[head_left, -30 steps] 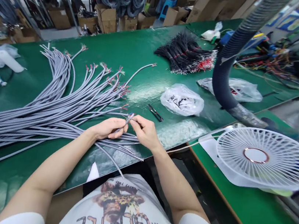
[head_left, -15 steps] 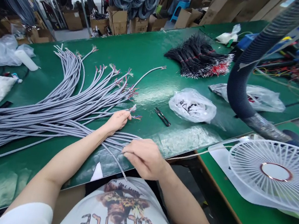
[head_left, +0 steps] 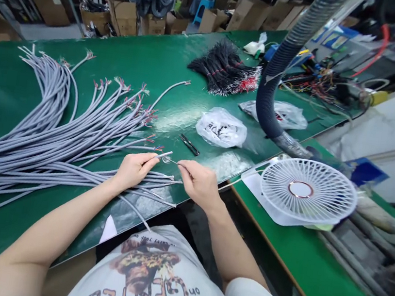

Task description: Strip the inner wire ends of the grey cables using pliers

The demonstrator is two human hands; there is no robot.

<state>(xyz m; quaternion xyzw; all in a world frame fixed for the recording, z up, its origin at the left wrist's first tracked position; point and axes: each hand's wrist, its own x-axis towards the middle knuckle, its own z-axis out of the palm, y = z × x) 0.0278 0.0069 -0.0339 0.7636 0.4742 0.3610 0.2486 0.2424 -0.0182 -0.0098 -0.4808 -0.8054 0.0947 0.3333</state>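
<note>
My left hand [head_left: 136, 169] is closed around a grey cable [head_left: 165, 155] near its end, which sticks out past the thumb with fine strands fraying from it. Just to the right, my right hand [head_left: 196, 179] pinches the tip of a thin strand [head_left: 173, 161] that runs back to that cable end. A large bundle of grey cables [head_left: 74, 138] spreads over the table left of my hands, many ends stripped to red and bare wires. More cable ends [head_left: 164, 177] lie beneath and between my hands. Black thread snips [head_left: 189, 144] rest beyond my right hand.
On the green table [head_left: 169, 56] sit a clear bag of small parts [head_left: 221, 128], a bundle of black wires [head_left: 226, 69] and another plastic bag [head_left: 290, 116]. A ribbed hose [head_left: 270, 89] arches down at the right. A white round fan [head_left: 308, 193] stands on the lower right surface.
My right hand has risen from the lower cables to beside the left and now pinches a strand. My left hand has come nearer with the cable. The view has swung right.
</note>
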